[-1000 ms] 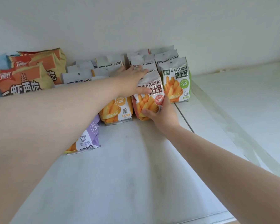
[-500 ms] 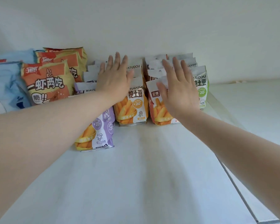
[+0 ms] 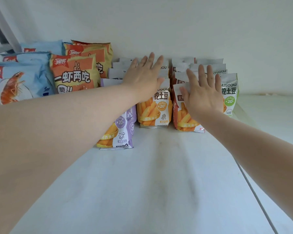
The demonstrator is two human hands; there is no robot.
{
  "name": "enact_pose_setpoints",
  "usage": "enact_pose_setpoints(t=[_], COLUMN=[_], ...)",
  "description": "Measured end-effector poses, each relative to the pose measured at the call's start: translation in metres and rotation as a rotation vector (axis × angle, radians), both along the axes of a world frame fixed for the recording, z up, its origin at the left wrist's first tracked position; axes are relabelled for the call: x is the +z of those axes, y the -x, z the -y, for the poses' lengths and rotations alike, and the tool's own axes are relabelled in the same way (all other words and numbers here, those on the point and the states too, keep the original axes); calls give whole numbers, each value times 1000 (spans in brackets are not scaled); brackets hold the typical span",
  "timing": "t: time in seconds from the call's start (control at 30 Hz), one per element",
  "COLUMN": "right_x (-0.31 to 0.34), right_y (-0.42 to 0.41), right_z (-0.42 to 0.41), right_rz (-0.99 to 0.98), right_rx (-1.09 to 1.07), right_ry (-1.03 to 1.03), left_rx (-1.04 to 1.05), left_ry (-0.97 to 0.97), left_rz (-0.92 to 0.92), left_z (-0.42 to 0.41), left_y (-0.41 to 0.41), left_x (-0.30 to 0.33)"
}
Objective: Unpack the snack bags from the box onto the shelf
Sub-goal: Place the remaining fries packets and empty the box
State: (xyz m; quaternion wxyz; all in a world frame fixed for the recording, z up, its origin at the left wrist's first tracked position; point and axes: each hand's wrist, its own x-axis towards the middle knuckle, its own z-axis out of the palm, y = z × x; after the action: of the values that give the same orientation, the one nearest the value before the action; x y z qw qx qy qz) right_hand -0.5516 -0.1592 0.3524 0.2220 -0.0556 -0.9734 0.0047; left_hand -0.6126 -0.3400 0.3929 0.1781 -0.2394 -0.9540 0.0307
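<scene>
Rows of small fries snack bags stand upright on the white shelf (image 3: 142, 183). My left hand (image 3: 145, 78) lies flat with straight fingers against the tops of the bags above the orange bag (image 3: 155, 109). A purple bag (image 3: 120, 130) stands in front, partly under my left forearm. My right hand (image 3: 202, 92) presses flat, fingers spread, on the red bag (image 3: 184, 119). A green bag (image 3: 230, 95) stands just right of that hand. Neither hand grips anything. The box is not in view.
Large orange shrimp-chip bags (image 3: 74, 73) and blue shrimp-chip bags (image 3: 19, 80) stand at the left against the white back wall. A seam (image 3: 254, 191) runs along the shelf at the right, with more white surface beyond it.
A second ago both hands held the red bag while setting it down. They let go and now lie flat against the bag fronts. The view has shifted left and closer.
</scene>
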Motion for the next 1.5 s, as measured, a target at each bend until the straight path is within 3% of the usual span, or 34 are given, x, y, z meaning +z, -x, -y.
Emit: enact_pose_setpoints(t=[0.17,0.33,0.57,0.63,0.8,1.03,1.5], right_x=[18,24,23,23,10,1,-2], right_y=[-13,-24,3,14,23,24,28], right_z=[22,78,134,138,129,129,126], right_rz=[-13,27,196,225,129,90,88], right_rx=[135,417,570,582,604,625,629], right_ry=[-4,144,221,171,82,105,88], left_rx=[58,154,88,47,85,23,49], left_ry=[-217,-598,-949,-1039,-833,-1064,-976], left_rz=[-2,49,404,425,204,385,296], left_z=[59,116,131,131,126,127,127], left_y=[-30,-84,-111,-106,-94,-90,-88], left_x=[0,-43,-118,-130,-133,-132,-134])
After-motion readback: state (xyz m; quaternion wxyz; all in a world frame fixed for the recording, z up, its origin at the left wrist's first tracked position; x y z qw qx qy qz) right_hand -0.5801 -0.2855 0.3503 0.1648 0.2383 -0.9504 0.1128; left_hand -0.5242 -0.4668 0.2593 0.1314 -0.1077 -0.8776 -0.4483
